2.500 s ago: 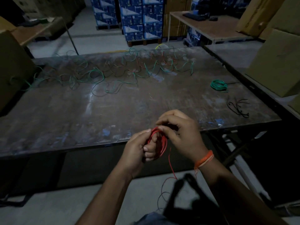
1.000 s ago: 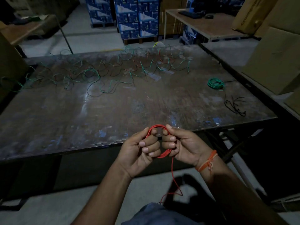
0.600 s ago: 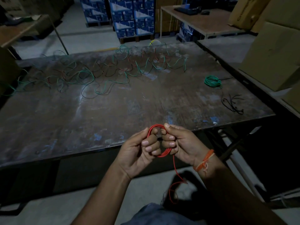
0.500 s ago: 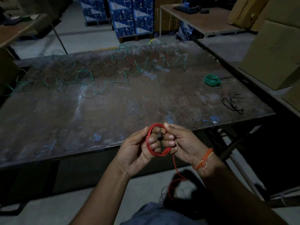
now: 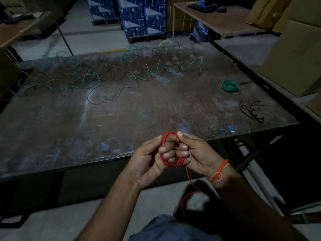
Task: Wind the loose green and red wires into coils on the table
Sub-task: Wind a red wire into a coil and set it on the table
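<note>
Since half a second earlier little had shifted; red coil stayed at surface near edge | left hand fingers curled through coil | right hand pinched its right side | tail hung floorward | green coil far right.

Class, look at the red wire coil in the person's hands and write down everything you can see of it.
The red wire coil is thin, plastic-coated wire wound into several rough loops forming a small ring. It is held upright in the air at the near edge of the table, not resting on it. The left hand grips its left side with fingers through the ring; the right hand pinches its right side. A loose tail hangs from the bottom towards the floor, still unwound.
</note>
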A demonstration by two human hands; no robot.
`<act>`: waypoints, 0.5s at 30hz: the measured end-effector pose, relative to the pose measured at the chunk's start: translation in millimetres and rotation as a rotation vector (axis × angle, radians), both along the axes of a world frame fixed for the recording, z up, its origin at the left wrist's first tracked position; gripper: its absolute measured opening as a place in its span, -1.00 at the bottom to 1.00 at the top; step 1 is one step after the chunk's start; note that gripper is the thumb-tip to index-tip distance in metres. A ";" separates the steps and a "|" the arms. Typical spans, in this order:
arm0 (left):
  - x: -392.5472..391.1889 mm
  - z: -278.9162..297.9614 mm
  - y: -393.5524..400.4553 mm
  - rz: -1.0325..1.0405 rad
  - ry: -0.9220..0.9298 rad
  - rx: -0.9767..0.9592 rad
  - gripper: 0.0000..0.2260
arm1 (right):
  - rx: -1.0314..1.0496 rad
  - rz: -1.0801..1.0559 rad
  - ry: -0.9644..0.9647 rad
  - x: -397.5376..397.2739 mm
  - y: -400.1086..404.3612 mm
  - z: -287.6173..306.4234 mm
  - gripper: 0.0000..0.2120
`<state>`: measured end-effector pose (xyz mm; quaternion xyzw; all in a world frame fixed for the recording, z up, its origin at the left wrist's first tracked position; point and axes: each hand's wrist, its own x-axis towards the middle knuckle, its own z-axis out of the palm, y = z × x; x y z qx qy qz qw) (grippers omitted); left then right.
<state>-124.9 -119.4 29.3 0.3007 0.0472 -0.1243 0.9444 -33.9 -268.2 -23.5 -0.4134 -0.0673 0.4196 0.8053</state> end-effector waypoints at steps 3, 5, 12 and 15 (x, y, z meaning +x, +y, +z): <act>2.5 -7.5 3.1 -0.062 -0.038 -0.044 -0.69 | -0.019 -0.008 0.028 -3.9 -1.3 11.7 -0.79; 4.5 -11.5 3.8 -0.070 -0.029 -0.059 -0.73 | -0.030 -0.005 0.031 -5.6 -1.4 15.5 -0.79; 6.7 -12.2 1.2 -0.075 0.076 -0.113 -0.69 | -0.053 -0.001 0.019 -9.1 -3.1 20.0 -0.80; 7.5 -13.5 0.9 -0.079 0.084 -0.123 -0.63 | -0.068 -0.007 -0.005 -10.9 -3.4 20.9 -0.79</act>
